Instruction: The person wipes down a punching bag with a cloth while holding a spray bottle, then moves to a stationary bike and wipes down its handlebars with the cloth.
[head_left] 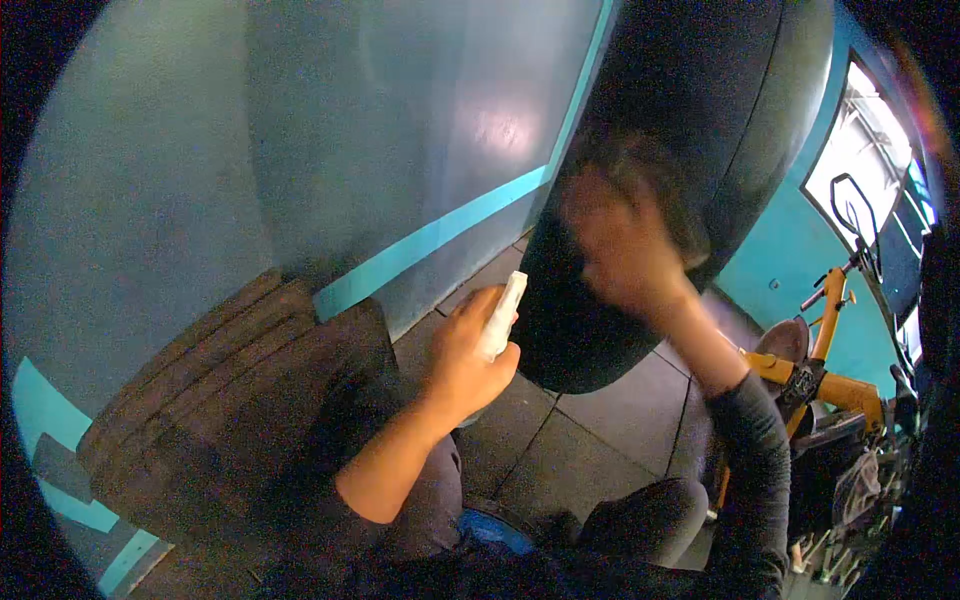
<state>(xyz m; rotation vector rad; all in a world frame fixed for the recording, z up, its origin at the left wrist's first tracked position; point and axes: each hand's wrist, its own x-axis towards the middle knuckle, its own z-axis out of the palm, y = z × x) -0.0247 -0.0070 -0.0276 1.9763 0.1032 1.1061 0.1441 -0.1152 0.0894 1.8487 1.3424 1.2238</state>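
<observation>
Clearly, left fingers (474,306) clasp white object (503,318), end jutting past them; right fingers (598,212) blurred, cannot tell grasp.

Left of the bag (690,80) runs a wall (400,120); also left of it, nearer, is a bulky object (220,400). The left hand (460,360), around a small item (503,315), is just left of the bag's lower end. The right hand (630,245) is before the bag, contact too blurred to tell. Right of the bag stands an exercise bike (832,388); under it, floor tiles (615,425).

2 hands (462,352) (632,240), 1 white object (502,318), 1 black punching bag (685,75)
</observation>
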